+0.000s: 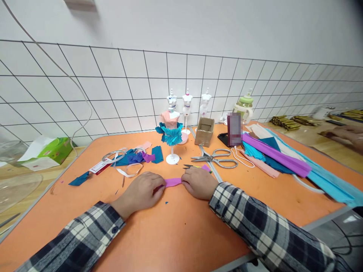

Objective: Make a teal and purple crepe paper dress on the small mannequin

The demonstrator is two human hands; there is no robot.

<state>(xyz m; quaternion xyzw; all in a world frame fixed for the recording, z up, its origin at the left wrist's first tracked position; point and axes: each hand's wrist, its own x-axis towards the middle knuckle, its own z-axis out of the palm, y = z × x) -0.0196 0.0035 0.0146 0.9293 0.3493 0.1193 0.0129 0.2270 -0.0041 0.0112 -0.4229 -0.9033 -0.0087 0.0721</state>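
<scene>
A short strip of purple crepe paper [173,183] is stretched between my two hands, low over the orange table. My left hand [143,192] pinches its left end, fingers closed. At the other end, my right hand [198,182] has its fingers closed on the strip. Just behind my right hand lie small yellow-handled scissors [188,166], partly hidden, and a larger pair of metal scissors [217,158]. Straight ahead stands a small white mannequin [172,158] wearing a pink paper top [169,119] and a ruffled teal paper skirt [171,134].
Paper scraps [136,156] and a tape ring [113,155] lie left. A cardboard box [204,131], phone [235,129] and green-capped bottle [245,105] stand behind. Rolled crepe paper [278,155] covers the right side. Another person's hand [344,136] is at far right.
</scene>
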